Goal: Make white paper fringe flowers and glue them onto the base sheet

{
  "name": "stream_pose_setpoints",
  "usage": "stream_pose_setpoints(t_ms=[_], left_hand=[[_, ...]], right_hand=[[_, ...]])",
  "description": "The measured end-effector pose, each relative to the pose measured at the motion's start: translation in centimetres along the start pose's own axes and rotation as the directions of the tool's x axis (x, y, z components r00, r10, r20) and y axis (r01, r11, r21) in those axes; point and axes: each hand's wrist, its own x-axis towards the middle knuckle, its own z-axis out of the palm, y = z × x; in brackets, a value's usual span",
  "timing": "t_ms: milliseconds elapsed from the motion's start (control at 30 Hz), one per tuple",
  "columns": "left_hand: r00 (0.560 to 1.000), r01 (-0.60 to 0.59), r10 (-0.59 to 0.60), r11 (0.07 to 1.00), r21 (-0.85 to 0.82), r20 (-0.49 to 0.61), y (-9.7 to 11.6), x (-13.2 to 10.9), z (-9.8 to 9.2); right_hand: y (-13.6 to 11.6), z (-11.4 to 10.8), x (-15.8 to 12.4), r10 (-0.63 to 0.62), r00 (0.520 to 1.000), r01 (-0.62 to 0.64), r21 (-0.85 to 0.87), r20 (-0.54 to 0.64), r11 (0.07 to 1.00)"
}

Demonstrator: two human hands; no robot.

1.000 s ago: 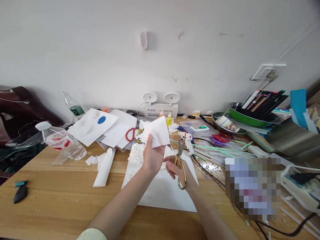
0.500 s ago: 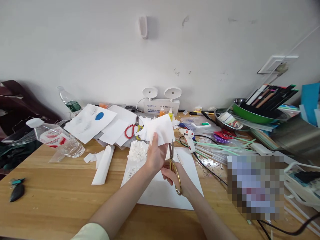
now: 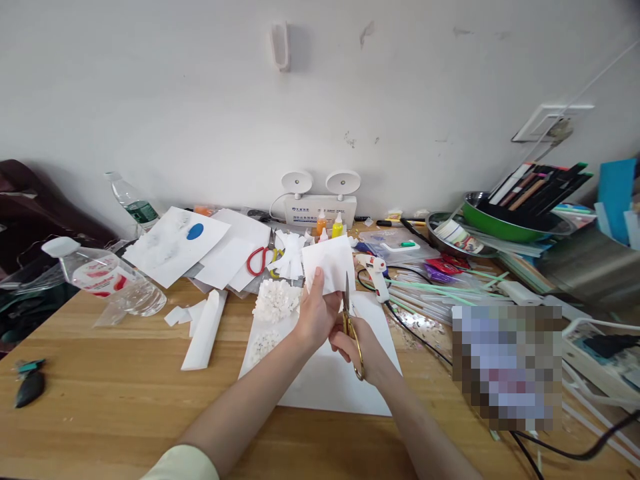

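A white piece of paper (image 3: 330, 261) is pinched in my left hand (image 3: 317, 313), the thumb lying across its front. My right hand (image 3: 361, 348) grips gold-handled scissors (image 3: 349, 320), their blades pointing up beside the paper's right edge. The blades look nearly together; whether they touch the paper I cannot tell. Below both hands lies a large white sheet (image 3: 340, 383). On its upper left rests a heap of small white bits (image 3: 277, 300), with finer scraps (image 3: 265, 343) under it. Cut white strips (image 3: 290, 257) sit behind the heap.
To the left are a water bottle (image 3: 110, 277), a folded white paper (image 3: 203, 333) and paper sheets (image 3: 175, 247). Red-handled pliers (image 3: 257, 260) lie behind. A glue gun (image 3: 375, 275), its cord, plastic sticks (image 3: 425, 297) and a green bowl of markers (image 3: 510, 223) crowd the right.
The held paper has shifted slightly right and down, uncovering the cut strips and the small orange and yellow bottles behind. My right hand and the scissors have turned a little. The view has shifted slightly.
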Motion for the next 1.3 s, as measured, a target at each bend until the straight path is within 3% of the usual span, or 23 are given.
stream_pose_setpoints(t_ms=[267, 567, 800, 1300], left_hand=[[0.998, -0.032, 0.036, 0.997, -0.066, 0.059, 0.2, 0.0, -0.1], [0.999, 0.003, -0.001, 0.999, -0.053, 0.036, 0.0, -0.2, 0.2], [0.996, -0.082, 0.088, 0.985, -0.152, 0.03, 0.0, 0.0, 0.0], [0.992, -0.04, 0.055, 0.989, -0.139, 0.11, -0.4, -0.1, -0.3]], right_hand=[[-0.5, 0.0, 0.0, 0.015, 1.0, -0.015, 0.015, -0.023, 1.0], [0.2, -0.5, 0.1, -0.003, 1.0, 0.001, -0.079, -0.029, 0.997], [0.8, -0.6, 0.2, 0.016, 0.999, -0.02, -0.108, -0.045, 0.994], [1.1, -0.7, 0.4, -0.041, 0.996, 0.028, -0.164, -0.073, 0.986]])
